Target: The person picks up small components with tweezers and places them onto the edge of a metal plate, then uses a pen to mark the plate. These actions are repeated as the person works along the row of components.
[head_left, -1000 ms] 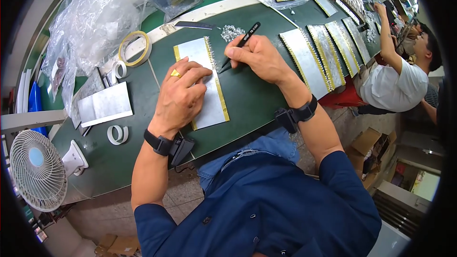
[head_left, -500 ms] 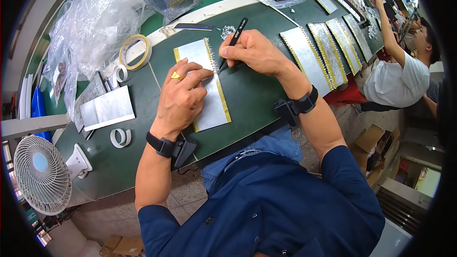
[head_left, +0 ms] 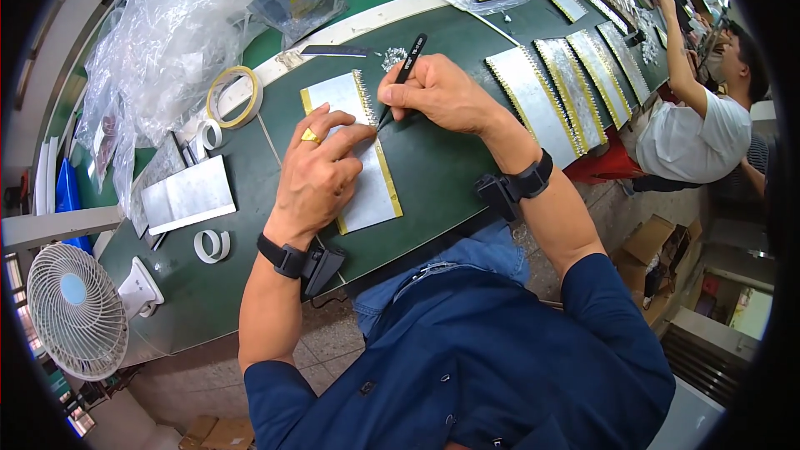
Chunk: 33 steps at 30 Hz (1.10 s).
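the silver rectangular sheet with gold-taped edges (head_left: 354,154) lies lengthwise away from the person on the green table (head_left: 433,175). the left hand (head_left: 321,175) presses it flat, fingers together; the right hand (head_left: 437,96) pinches black tweezers (head_left: 404,75), tip at its far right edge.

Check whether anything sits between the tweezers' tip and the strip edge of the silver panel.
Nothing visible does. The right hand holds the black tweezers with the tip at the gold strip edge of the silver panel. The left hand presses the panel just beside the tip, not across it.
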Available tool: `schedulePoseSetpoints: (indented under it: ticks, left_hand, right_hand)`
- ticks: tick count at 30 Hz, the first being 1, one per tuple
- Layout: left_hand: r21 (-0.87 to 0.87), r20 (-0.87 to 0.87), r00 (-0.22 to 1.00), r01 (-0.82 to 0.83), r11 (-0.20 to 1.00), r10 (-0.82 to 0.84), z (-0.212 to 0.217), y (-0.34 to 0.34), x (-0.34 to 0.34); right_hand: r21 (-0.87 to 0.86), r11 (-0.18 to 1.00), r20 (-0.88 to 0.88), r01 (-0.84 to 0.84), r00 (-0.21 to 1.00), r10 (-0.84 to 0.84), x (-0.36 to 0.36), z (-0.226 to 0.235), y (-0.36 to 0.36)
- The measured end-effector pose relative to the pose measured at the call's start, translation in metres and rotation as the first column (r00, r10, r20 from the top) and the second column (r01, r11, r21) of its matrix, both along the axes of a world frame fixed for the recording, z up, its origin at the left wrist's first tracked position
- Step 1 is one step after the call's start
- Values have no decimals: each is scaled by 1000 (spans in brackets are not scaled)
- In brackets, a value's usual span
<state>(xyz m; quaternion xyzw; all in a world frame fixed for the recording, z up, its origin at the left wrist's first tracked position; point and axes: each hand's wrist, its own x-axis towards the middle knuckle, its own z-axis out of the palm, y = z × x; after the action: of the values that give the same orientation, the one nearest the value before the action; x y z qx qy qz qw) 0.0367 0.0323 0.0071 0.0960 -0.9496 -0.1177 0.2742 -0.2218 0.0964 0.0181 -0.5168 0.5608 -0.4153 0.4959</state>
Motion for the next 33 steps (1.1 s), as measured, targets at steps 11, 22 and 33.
schedulePoseSetpoints:
  ticks: [11,22,33]
  left_hand:
    - [-26,46,999,13,1000,-12,6,0,-3]
    - [9,-119,991,-60,998,61,-1,3,-3]
    - [30,-102,993,-55,998,58,2,3,-1]
  right_hand:
    - [-28,995,22,98,995,-98,-10,7,12]
    - [-279,874,-232,397,856,-463,-23,8,52]
    - [-353,870,-300,344,839,-454,-21,-2,41]
